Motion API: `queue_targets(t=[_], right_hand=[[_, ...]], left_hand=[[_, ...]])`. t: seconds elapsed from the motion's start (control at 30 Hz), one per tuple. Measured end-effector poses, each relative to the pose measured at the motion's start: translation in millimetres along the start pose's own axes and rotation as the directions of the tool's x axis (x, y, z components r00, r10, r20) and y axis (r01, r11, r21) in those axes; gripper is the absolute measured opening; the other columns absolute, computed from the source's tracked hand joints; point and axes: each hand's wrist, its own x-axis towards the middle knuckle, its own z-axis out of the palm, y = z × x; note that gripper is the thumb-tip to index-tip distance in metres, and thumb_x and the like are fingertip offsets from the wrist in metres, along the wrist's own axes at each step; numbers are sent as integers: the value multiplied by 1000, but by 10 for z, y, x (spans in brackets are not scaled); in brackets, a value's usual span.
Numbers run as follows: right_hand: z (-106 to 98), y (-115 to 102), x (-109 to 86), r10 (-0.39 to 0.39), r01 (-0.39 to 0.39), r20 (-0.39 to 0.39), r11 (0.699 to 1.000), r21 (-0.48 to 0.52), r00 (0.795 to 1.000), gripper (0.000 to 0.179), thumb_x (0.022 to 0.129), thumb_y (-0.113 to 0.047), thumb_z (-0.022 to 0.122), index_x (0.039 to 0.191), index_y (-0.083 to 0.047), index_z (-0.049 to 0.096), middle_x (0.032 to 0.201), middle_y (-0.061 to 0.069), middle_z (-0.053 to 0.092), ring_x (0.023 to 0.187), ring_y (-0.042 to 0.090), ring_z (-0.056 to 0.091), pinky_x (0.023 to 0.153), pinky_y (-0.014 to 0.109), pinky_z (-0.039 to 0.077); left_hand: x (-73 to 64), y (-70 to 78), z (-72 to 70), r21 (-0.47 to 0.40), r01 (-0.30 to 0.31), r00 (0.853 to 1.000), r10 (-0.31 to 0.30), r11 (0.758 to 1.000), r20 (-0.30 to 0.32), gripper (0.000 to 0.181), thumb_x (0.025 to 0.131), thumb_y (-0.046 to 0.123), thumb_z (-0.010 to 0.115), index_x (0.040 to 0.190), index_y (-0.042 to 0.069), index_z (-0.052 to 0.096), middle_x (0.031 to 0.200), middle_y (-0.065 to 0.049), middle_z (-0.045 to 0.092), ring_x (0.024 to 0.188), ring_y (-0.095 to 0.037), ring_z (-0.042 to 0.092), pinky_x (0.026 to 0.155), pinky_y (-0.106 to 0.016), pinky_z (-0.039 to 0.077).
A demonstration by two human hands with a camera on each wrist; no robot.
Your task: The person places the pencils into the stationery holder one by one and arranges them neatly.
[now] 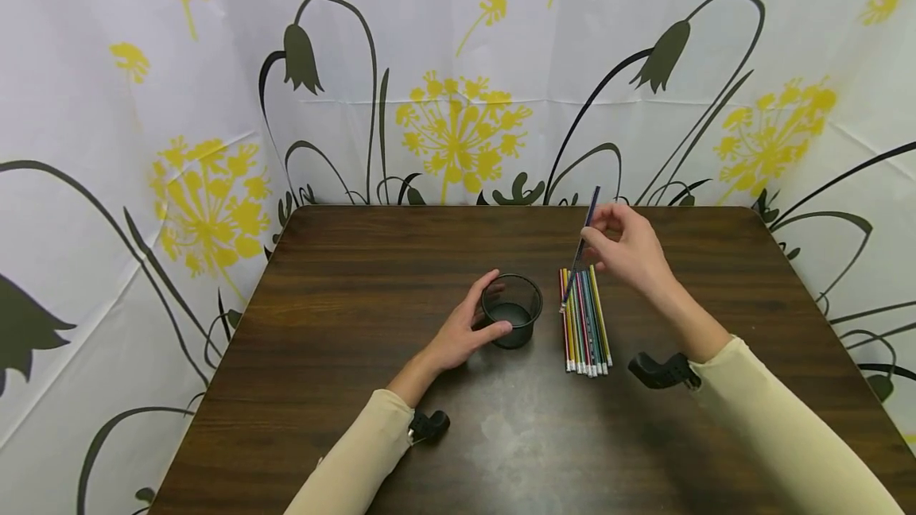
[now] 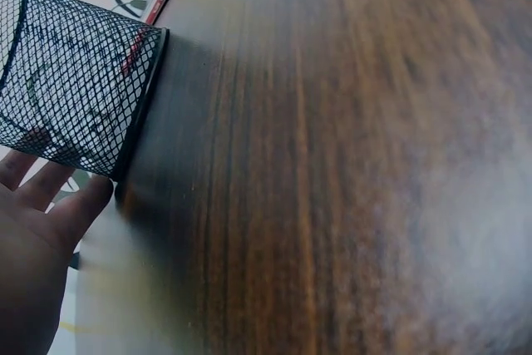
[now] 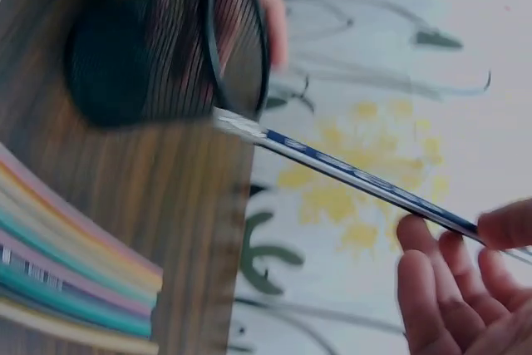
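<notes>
A black wire-mesh pencil cup (image 1: 518,335) stands upright on the table. My left hand (image 1: 458,334) holds it from the left, thumb across the near side and fingers around the far side. In the left wrist view, fingers (image 2: 51,184) lie against the mesh cup wall near its base. My right hand (image 1: 631,251) pinches a dark blue pencil (image 1: 579,251) between thumb and fingertips, up in the air and tilted. Its silver eraser end points down, overlapping the row of pencils (image 1: 591,324) in the head view. The right wrist view shows that end by the cup rim.
Several coloured pencils lie side by side just right of the cup, eraser ends toward me. The dark wooden table (image 1: 343,276) reaches back to a white curtain (image 1: 458,38) printed with flowers. Black wrist mounts (image 1: 661,372) sit at both sleeves.
</notes>
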Motion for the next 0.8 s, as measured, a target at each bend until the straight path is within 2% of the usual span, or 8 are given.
queue_targets(t=[0.1,0.2,0.37,0.47,0.57,0.7,0.8], right_hand=[[121,-87,-42,-53,57,-41,994,95,998,23,96,-13,60,109,4,52,94,17,61,70,17,70,53,30,55],[261,-105,-86,-99,103,-33,986,132,995,21,97,-13,61,110,1,52,96,15,61,73,19,70,55,32,56],[480,-17,-161,-192,189,19,978,85,981,16,97,-12,63,110,-7,55,97,9,62,74,19,69,55,33,56],[570,50,-192,-235,232,51,971,56,971,15,96,-11,63,109,-9,56,97,6,62,75,23,69,53,32,52],[650,106,-212,-264,261,87,964,47,961,14,95,-10,63,108,-10,56,96,5,62,75,25,69,53,32,49],[734,174,-237,-261,256,126,965,53,957,14,94,-10,64,106,-11,57,96,4,63,79,23,70,58,33,51],[768,220,-241,-245,242,140,969,42,959,14,94,-11,65,105,-13,57,96,3,64,81,19,69,62,34,53]], left_hand=[[3,8,8,-1,4,1000,-4,1000,-1,77,93,7,67,155,7,21,148,-28,34,139,-42,31,106,-63,29],[5,12,10,1,13,1000,-13,1000,-5,77,93,7,66,155,11,21,148,-25,36,139,-41,32,106,-62,30],[21,22,9,-2,20,1000,-20,1000,0,76,94,6,65,155,11,21,149,-28,34,140,-40,31,107,-62,29],[36,35,6,-1,25,1000,-25,1000,9,76,95,5,64,156,12,20,149,-28,34,139,-41,31,107,-62,29],[36,-107,8,19,30,1000,-30,999,-4,76,95,14,65,156,22,20,150,-23,35,140,-34,33,107,-60,30],[19,-166,9,7,25,1000,-25,1000,-10,77,95,16,67,156,23,21,149,-22,37,140,-33,34,107,-60,31],[15,-24,2,-9,31,999,-31,999,9,76,95,9,65,156,13,20,149,-24,36,139,-41,32,107,-62,29]])
